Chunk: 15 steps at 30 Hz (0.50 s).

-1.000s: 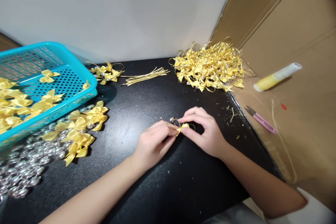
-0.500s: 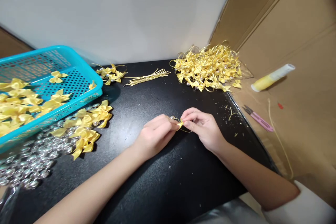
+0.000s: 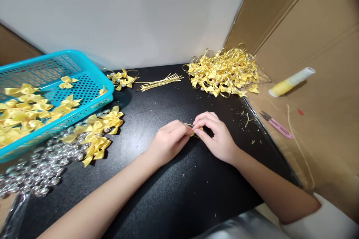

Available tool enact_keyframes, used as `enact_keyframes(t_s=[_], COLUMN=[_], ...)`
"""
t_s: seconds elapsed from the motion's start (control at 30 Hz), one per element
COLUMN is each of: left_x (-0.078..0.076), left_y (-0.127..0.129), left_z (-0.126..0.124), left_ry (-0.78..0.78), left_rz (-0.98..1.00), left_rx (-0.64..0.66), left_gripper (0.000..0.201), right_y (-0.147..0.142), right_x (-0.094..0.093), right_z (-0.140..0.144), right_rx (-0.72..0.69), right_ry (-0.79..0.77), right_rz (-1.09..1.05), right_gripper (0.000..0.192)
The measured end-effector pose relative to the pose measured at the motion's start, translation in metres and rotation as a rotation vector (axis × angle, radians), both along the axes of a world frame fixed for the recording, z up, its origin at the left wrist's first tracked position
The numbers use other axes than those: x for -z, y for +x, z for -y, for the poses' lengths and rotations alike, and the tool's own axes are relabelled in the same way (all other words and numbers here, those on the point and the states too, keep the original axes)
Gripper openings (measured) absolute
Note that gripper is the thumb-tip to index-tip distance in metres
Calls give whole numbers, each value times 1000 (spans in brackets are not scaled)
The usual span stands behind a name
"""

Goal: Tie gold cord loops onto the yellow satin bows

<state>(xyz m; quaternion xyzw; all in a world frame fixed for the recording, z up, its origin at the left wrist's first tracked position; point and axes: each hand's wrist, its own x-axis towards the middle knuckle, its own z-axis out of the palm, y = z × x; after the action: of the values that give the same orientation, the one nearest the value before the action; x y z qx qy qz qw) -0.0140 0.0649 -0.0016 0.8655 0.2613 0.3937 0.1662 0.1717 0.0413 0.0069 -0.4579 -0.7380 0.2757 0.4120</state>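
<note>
Over the middle of the black table (image 3: 157, 108), my left hand (image 3: 171, 140) and my right hand (image 3: 215, 136) meet fingertip to fingertip. Both pinch one small yellow ribbon bow (image 3: 192, 133), which the fingers mostly hide. A loop of thin gold cord (image 3: 196, 136) shows around it, between the hands. To the left lie loose yellow bows (image 3: 97, 145) beside a heap of silver bells or beads (image 3: 36, 175). At the back right is a large pile of yellow bows with gold cord loops (image 3: 224, 71).
A turquoise basket (image 3: 110, 95) with yellow bows stands at the left. Gold cord lengths (image 3: 161, 82) and a few finished-looking bows (image 3: 122, 79) lie at the back. Pink snips (image 3: 277, 126), a yellow-white tube (image 3: 291, 82) and a cord strand (image 3: 301, 149) rest on cardboard at the right.
The fingers have closed further over the bow, so less of it shows. The hands stay nearly in place. The view has shifted slightly, with the basket appearing further right.
</note>
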Motion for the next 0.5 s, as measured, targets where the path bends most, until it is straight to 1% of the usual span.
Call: enact_keyframes(t_s=[0.07, 0.13, 0.27, 0.33, 0.43, 0.5], left_x=[-1, -2, -1, -1, -1, -1], left_y=[0, -1, -4, -5, -5, -5], left_z=[0, 1, 0, -1, -4, -6], left_ry=[8, 24, 38, 25, -10, -49], left_rz=[-6, -23, -100, -116, -93, -73], left_rx=[0, 7, 75, 98, 41, -27], left_gripper=[11, 12, 16, 16, 14, 13], right_y=[-3, -7, -8, -3, 10, 20], right_x=[0, 3, 10, 10, 4, -4], right_z=[3, 5, 2, -3, -11, -15], right_rx=[16, 26, 27, 65, 131, 166], right_ry=[25, -21, -132, -160, -184, -157], right_rz=[15, -41, -363, -493, -551, -588], right_gripper=[16, 16, 18, 19, 18, 17])
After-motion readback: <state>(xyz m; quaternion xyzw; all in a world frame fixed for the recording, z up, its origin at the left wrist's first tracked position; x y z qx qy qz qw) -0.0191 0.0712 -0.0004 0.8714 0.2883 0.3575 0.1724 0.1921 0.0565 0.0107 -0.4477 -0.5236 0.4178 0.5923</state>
